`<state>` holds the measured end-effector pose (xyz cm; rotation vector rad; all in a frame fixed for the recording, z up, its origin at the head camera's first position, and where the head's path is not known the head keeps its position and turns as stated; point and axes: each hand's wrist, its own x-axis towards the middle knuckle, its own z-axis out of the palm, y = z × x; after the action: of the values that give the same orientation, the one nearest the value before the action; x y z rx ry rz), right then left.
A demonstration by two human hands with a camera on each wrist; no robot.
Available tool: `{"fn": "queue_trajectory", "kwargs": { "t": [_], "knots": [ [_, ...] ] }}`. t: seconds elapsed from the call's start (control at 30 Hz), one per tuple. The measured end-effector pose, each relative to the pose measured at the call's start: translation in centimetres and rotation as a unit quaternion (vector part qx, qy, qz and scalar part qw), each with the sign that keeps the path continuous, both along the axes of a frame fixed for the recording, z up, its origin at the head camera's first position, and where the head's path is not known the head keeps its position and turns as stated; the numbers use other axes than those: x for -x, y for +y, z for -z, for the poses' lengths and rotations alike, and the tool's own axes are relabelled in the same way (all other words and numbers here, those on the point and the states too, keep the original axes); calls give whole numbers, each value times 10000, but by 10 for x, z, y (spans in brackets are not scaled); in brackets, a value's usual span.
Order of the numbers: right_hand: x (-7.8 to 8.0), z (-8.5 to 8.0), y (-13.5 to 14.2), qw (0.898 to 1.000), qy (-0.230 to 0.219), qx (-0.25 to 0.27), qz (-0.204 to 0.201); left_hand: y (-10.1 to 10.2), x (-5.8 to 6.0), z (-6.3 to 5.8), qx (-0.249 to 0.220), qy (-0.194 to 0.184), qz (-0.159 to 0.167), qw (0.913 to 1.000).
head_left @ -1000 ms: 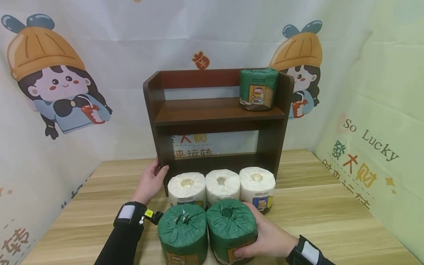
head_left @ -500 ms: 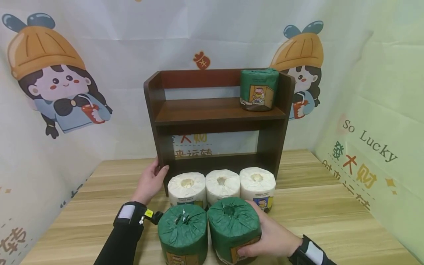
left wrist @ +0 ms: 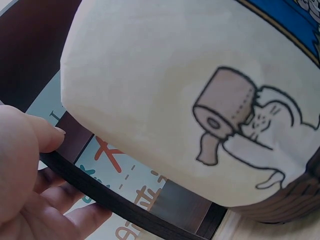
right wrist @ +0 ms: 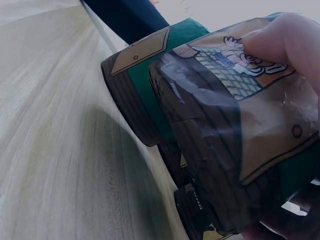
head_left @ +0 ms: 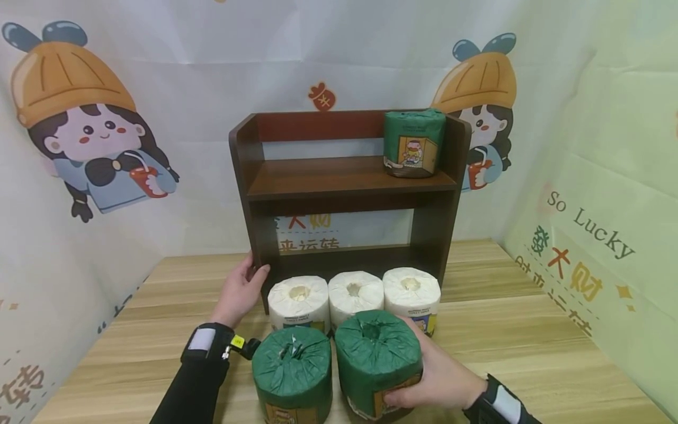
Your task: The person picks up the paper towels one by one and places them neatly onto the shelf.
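My right hand [head_left: 442, 380] grips a green-wrapped toilet roll [head_left: 378, 353], thumb on its front and fingers round its far right side. In the right wrist view, this roll [right wrist: 215, 135] hangs above the table with a shadow beneath. Just left of it, a second green toilet roll [head_left: 292, 368] stands upright on the table. My left hand [head_left: 241, 291] holds the left side panel of the dark wooden shelf [head_left: 349, 176]; the left wrist view has thumb and fingers on either side of the panel's edge [left wrist: 95, 185].
Three white-wrapped toilet rolls [head_left: 299, 297] stand in a row before the shelf's lower level. Another green toilet roll [head_left: 413, 144] sits at the right end of the upper board. Wood-grain table [head_left: 519, 330] extends to both sides, with a printed cloth [head_left: 201, 70] behind.
My right hand has raised the green roll slightly and shifted it right, opening a gap from the other green roll. My left hand has stayed on the shelf panel.
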<state>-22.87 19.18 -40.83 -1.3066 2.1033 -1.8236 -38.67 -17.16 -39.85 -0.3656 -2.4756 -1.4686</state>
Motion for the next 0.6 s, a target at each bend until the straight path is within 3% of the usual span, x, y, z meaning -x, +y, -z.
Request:
{"fn": "queue_trajectory", "kwargs": {
  "t": [0.17, 0.27, 0.47, 0.6],
  "knots": [
    [8, 10, 5, 9997, 37, -85, 207, 0, 0, 0, 23, -30, -14, 10000],
    [9, 13, 8, 9993, -195, -92, 290, -1, 1, 0, 31, -10, -11, 10000],
    [8, 9, 8, 9982, -544, 31, 262, -2, 2, 0, 68, 39, -61, 10000],
    [6, 4, 9, 9984, -516, 101, 195, -1, 2, 1, 61, 52, -59, 10000]
  ]
}}
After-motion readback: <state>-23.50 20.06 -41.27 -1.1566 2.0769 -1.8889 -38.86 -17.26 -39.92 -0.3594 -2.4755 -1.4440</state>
